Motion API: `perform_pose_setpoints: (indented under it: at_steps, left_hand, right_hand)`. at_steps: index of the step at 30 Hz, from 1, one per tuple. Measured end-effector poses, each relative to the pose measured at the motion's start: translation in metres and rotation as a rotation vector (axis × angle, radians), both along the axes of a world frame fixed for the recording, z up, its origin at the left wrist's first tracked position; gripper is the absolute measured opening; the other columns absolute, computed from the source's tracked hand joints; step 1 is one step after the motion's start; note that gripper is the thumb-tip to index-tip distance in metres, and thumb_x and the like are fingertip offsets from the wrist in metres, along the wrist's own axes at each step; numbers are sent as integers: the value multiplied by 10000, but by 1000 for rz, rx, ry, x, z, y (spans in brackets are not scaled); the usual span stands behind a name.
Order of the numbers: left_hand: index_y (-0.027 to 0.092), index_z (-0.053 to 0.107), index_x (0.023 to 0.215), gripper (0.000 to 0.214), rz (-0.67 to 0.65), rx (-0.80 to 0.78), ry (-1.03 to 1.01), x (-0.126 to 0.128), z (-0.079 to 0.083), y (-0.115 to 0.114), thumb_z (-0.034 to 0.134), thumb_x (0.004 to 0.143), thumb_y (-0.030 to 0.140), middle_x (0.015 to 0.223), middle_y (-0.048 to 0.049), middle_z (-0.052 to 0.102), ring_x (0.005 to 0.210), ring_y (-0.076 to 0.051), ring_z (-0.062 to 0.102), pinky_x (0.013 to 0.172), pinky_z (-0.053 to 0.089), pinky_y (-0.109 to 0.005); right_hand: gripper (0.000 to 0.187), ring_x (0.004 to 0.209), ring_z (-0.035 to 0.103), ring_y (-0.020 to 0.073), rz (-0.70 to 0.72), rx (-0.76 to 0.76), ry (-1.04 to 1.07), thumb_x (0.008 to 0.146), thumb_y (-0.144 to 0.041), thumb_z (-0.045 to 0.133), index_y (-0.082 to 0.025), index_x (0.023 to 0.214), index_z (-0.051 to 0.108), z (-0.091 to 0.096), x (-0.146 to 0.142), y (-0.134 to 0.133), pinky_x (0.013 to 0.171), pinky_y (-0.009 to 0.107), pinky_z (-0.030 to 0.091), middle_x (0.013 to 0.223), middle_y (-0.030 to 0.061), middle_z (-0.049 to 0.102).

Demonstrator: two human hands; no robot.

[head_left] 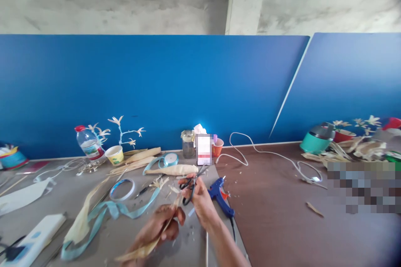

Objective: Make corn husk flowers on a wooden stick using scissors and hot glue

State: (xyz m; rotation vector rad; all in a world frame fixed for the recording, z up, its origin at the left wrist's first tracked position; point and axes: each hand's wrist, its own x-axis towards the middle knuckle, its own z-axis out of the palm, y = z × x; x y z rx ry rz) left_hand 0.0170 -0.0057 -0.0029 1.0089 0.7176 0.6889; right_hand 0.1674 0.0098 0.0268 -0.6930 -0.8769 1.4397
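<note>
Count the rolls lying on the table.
2: the ribbon roll just behind the thick husk, and the tape roll, nearer, left of the scissors in the right hand. Others may be hidden at the blurred far right.

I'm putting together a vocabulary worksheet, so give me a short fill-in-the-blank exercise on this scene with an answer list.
1. The right hand holds a pair of ____.
2. The body of the glue gun is ____.
3. The cap on the clear bottle at the left is ____.
4. In the picture, the yellow-and-white cup stands to the ____ of that bottle.

Missing words: scissors; blue; red; right.
</note>
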Motion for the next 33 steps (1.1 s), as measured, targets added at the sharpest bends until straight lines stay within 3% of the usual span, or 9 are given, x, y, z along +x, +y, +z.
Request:
perform_pose_setpoints:
  at_steps: [4,11,15,20,27,30,33]
  left_hand:
    - [146,646,650,385,17,-17,-19,1,9,-4,481,814,453,308,82,269,299,-44,203,423,265,-219]
    - [133,665,671,388,12,59,4,1,6,-2,525,779,478,343,58,341,341,-57,261,428,213,-226]
    - [167,658,748,252,195,185,27,7,1,3,681,677,407,671,-4,568,493,-78,422,486,287,-225]
    - [148,567,581,337,332,272,127,9,-1,9,662,683,454,452,45,431,430,-67,330,451,242,-213]
    - [151,563,585,289,473,121,-8,4,-3,12,703,665,391,427,58,422,403,-57,325,437,225,-212]
    - [146,594,639,209,523,32,-148,3,0,12,709,678,317,452,62,428,410,-50,334,441,255,-202]
    - [147,598,652,161,521,-34,-269,3,6,9,705,687,262,523,43,481,443,-52,374,454,301,-195]
  right_hand:
    - [380,610,536,116,68,46,-52,614,-213,690,-223,930,480,1,-2,-1,567,215,400,730,-26,597]
    - [281,616,542,132,-205,146,-398,673,-169,554,-188,949,506,-15,-6,7,569,228,437,695,-14,554]
    - [283,564,542,133,-124,130,-475,686,-156,498,-184,968,504,-19,-9,5,521,226,436,683,-11,571]
    - [310,653,572,160,-145,140,-570,657,-134,503,-164,965,531,-21,-13,3,593,245,444,722,14,601]
    - [259,620,563,166,-197,67,-480,672,-227,572,-176,920,521,-16,-9,9,537,239,417,702,20,610]
    - [215,665,572,164,-91,118,-488,714,-237,559,-174,918,537,-16,-11,4,580,236,420,728,22,615]
    - [187,681,572,153,16,217,-627,723,-209,547,-189,908,566,-16,-15,-5,603,222,411,747,8,628]
